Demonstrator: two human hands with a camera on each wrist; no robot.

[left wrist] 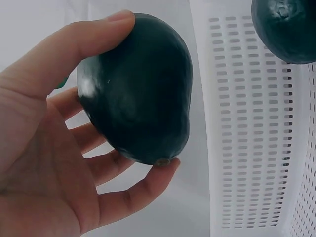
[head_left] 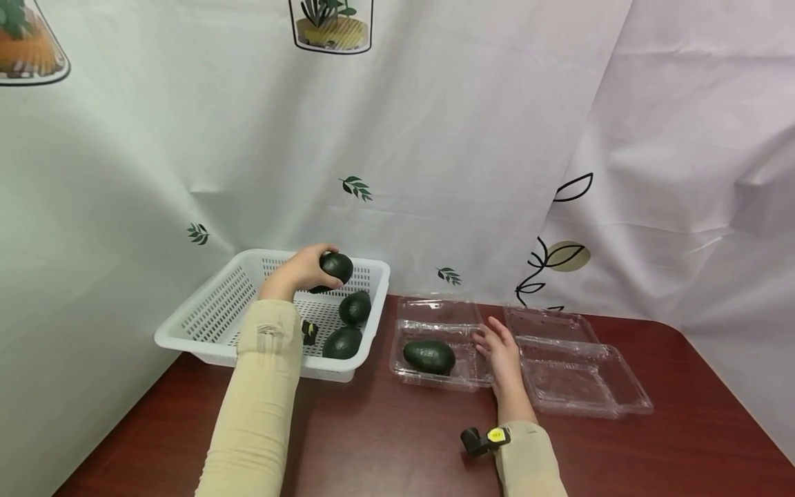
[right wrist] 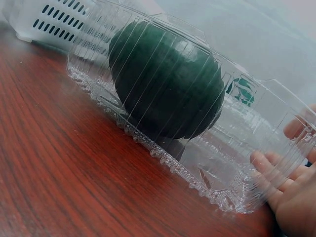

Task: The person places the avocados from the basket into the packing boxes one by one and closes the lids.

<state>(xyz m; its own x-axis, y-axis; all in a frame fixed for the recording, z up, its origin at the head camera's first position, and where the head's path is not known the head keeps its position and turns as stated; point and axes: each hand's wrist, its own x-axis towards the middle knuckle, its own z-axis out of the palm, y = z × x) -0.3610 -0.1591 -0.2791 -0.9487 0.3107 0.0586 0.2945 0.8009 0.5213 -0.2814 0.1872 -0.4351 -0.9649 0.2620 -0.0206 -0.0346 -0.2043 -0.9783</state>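
My left hand (head_left: pixel 301 270) grips a dark green avocado (head_left: pixel 337 267) over the white basket (head_left: pixel 177 340). In the left wrist view, the thumb lies on one side of that avocado and the fingers curl round the other. Two more avocados, one (head_left: pixel 355 308) behind the other (head_left: pixel 342 344), lie at the basket's right end. A clear plastic clamshell box (head_left: pixel 467 378) stands right of the basket with its lid folded back and one avocado (head_left: pixel 429 357) in its left half. My right hand (head_left: pixel 504 355) rests loosely against that box's right end, fingers relaxed.
A second clear clamshell box (head_left: pixel 577 383), lid back, stands right of my right hand on the dark red table (head_left: pixel 385 442). A white printed curtain (head_left: pixel 435 172) hangs right behind the basket and boxes. A small black wrist camera (head_left: pixel 478 442) sticks out from the right sleeve.
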